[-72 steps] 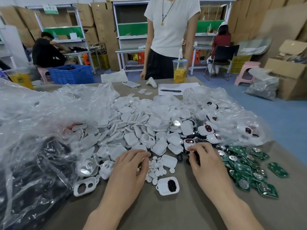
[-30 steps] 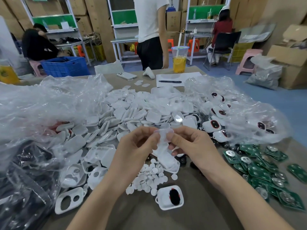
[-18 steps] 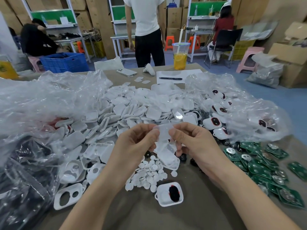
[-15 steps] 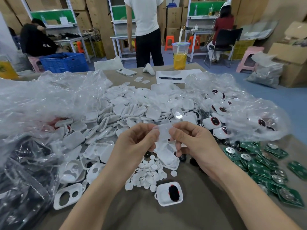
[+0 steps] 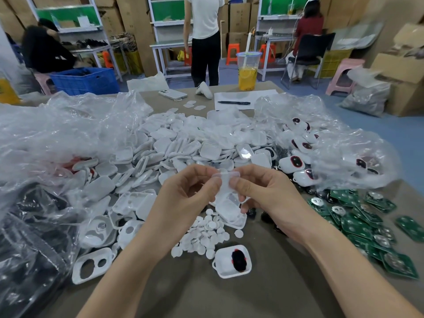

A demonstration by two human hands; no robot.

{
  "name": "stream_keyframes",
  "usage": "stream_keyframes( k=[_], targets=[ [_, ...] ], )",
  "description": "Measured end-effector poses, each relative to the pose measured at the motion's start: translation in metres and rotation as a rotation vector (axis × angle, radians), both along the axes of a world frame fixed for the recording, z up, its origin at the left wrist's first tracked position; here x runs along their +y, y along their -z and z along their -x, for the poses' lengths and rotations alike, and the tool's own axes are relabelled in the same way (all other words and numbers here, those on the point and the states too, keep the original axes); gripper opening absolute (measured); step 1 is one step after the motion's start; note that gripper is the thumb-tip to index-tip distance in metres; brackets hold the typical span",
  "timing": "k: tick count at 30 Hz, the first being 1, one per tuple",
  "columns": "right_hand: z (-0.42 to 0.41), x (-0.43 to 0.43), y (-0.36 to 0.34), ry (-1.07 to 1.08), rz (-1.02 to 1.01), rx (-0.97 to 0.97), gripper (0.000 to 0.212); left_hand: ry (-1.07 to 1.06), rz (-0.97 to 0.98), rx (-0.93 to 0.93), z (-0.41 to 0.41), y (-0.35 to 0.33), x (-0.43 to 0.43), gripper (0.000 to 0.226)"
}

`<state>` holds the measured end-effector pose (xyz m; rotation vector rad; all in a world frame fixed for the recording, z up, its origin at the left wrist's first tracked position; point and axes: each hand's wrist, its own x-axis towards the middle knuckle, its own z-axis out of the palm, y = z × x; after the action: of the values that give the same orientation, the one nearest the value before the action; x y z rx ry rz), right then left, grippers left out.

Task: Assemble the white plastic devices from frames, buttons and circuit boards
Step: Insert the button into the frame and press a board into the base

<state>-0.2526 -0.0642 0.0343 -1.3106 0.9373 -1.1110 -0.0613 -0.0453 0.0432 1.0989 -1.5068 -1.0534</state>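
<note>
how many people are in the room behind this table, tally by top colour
black top: 1
white top: 1
red top: 1
total: 3

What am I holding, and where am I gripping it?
A white plastic piece, pinched at its left edge by the left hand, right edge by the right hand.

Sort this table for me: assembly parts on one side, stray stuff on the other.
Job: small white plastic piece pinched by left hand and right hand; pile of round white buttons; green circuit boards; white two-hole plastic frame.
Lying about: clear cup of yellow drink; white phone; black pen on white paper.
</note>
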Motion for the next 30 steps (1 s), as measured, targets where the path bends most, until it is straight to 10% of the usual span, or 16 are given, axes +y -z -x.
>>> stream_keyframes(
  k=[19, 30],
  targets=[
    [0.041, 0.054, 0.013, -0.053, 0.282, 0.443, 0.030, 0.084, 0.744, -0.735, -0.022, 0.027, 0.060, 0.017],
    [0.044, 0.055, 0.024, -0.279, 0.372, 0.807, 0.054, 0.200, 0.753, -0.869, -0.015, 0.028, 0.057, 0.017]
  ],
)
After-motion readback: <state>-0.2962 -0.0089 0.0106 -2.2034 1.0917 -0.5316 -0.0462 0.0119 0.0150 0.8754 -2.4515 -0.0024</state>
